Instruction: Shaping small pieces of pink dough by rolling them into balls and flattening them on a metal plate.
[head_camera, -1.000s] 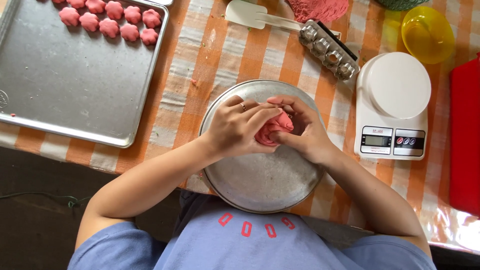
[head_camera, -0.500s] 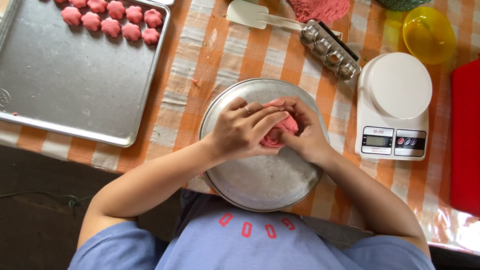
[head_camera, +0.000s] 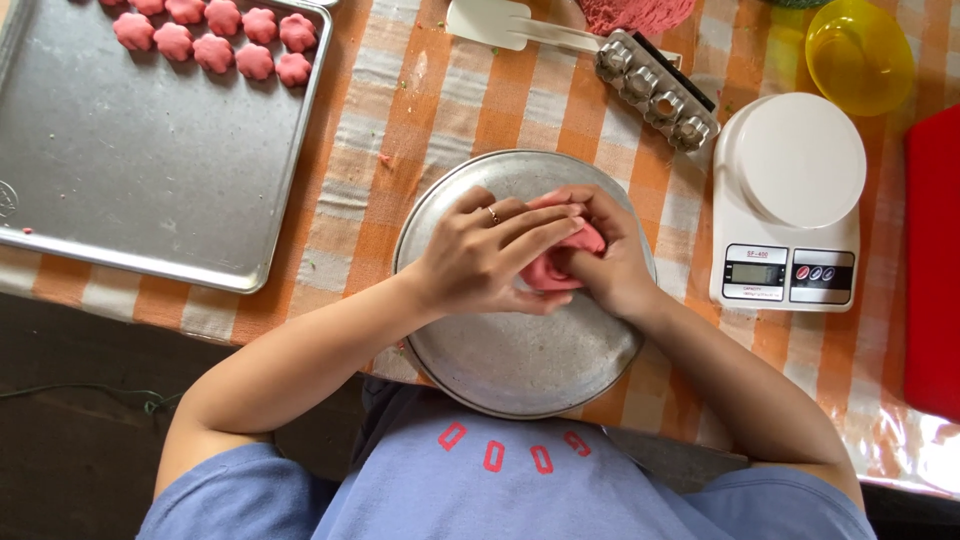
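Closest to the viewer, the person in the blue shirt (head_camera: 500, 490) leans over the table edge, both forearms reaching forward over a round metal pan (head_camera: 520, 350) that sits on the orange-and-white checked tablecloth (head_camera: 400, 110). Above the middle of that pan, the left hand (head_camera: 480, 255) and the right hand (head_camera: 610, 260) meet around a lump of pink dough (head_camera: 560, 265). The left hand's fingers (head_camera: 535, 230), one wearing a thin ring, lie curled across the top of the lump, while the right hand cups it from the other side, fingers bent close around it. Only a small part of the dough shows between them; whether it touches the pan underneath I cannot tell.

Just to the right of the pan stands a white kitchen scale (head_camera: 790, 200) with a round platform. Beyond it, a red board (head_camera: 935, 270) runs along the right edge of the table. To the left, well apart from the pan, lies a large metal baking tray (head_camera: 140, 180), and at its far end sit rows of flower-shaped pink pieces (head_camera: 215, 35).

Farther back, a metal mould with a row of cups (head_camera: 655, 90) lies slanted, a white spatula (head_camera: 500, 22) beside it, then a yellow bowl (head_camera: 860, 55) and a mound of more pink dough (head_camera: 635, 12) at the far edge.
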